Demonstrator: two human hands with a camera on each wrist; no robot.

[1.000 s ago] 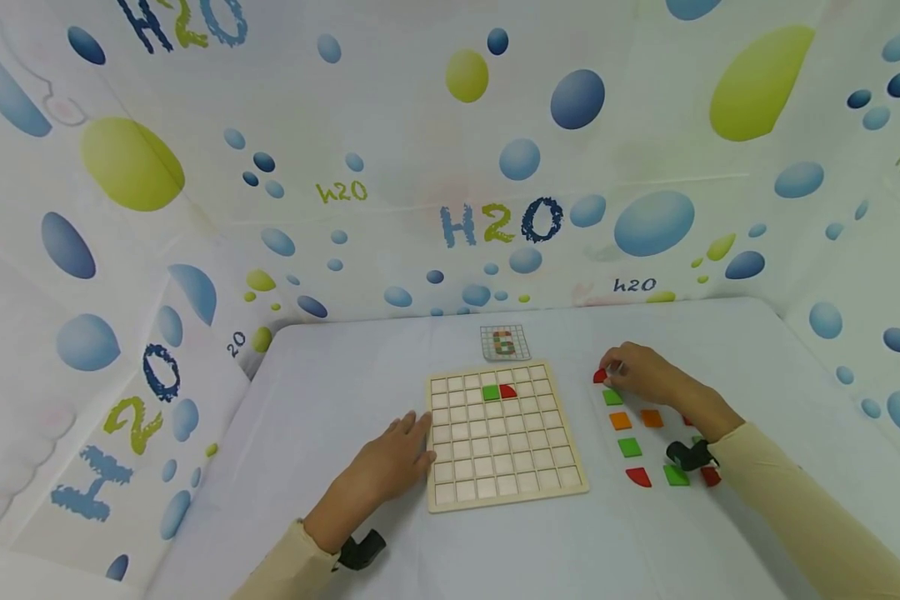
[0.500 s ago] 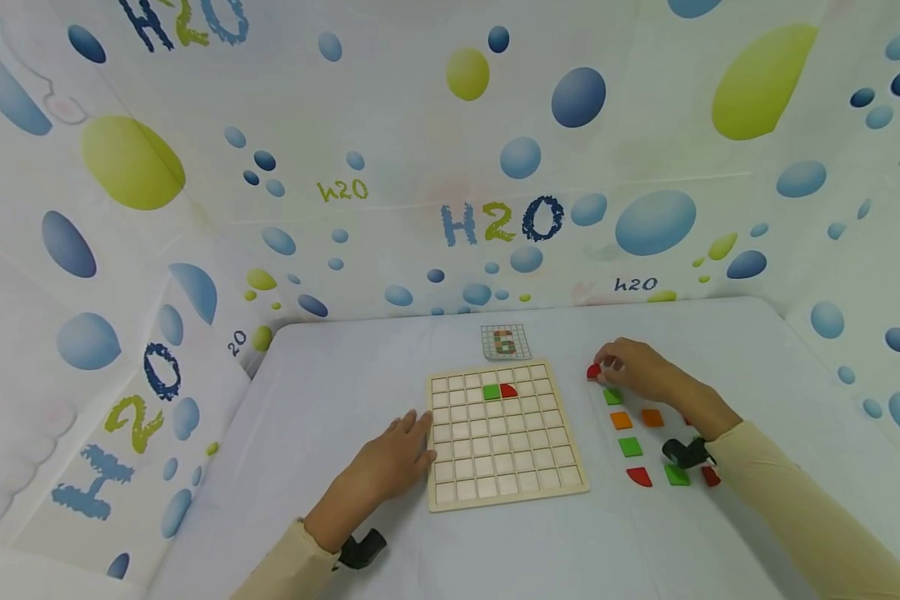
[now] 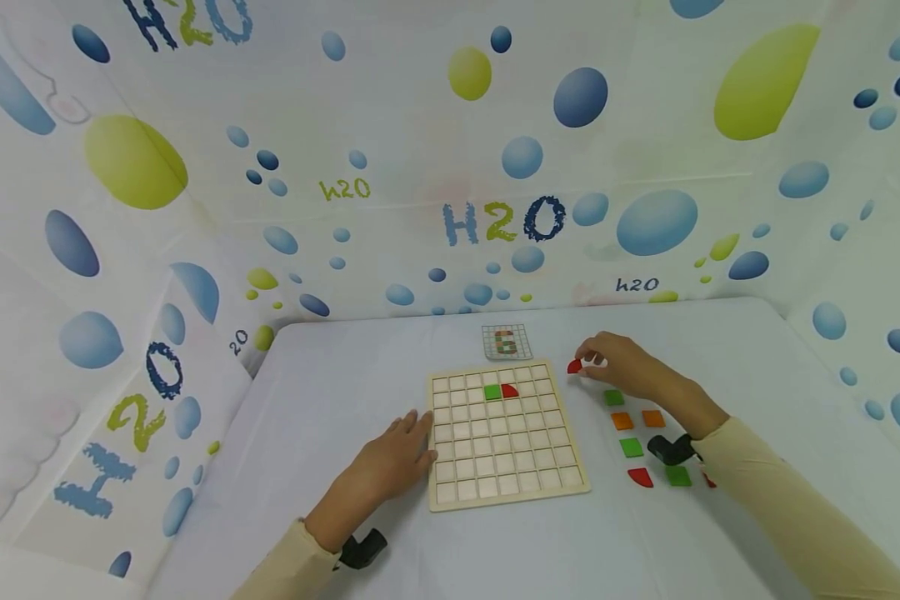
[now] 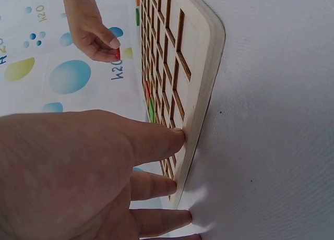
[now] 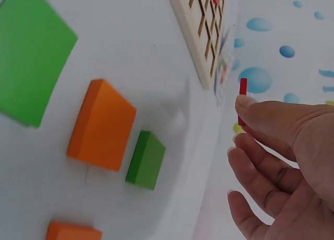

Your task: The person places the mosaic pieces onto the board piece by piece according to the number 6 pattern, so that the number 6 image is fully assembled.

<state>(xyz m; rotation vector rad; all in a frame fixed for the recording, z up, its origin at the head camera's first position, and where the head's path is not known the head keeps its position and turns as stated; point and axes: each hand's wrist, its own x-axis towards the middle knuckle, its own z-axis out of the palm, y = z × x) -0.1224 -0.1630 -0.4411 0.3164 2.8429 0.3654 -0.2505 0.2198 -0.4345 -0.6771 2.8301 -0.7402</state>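
My right hand point(image 3: 621, 364) pinches a red quarter-circle tile point(image 3: 574, 367) between thumb and fingers. In the right wrist view that red tile point(image 5: 243, 88) is seen edge-on, held above the table. My left hand point(image 3: 392, 457) rests with straight fingers against the left edge of a wooden grid board point(image 3: 504, 435); its thumb point(image 4: 164, 142) touches the rim in the left wrist view. Side by side in an upper row of the board lie a green square tile point(image 3: 492, 392) and a red quarter-circle tile point(image 3: 509, 391).
Right of the board lie loose tiles, among them a green square point(image 3: 631, 447), an orange square point(image 3: 652, 418) and a red quarter-circle point(image 3: 641, 477). A small gridded pattern card point(image 3: 506, 342) lies behind the board. The right forearm partly covers the tiles.
My right hand has lifted the red quarter-circle tile off the table and moved it left, closer to the board. The left hand stays at the board's edge.
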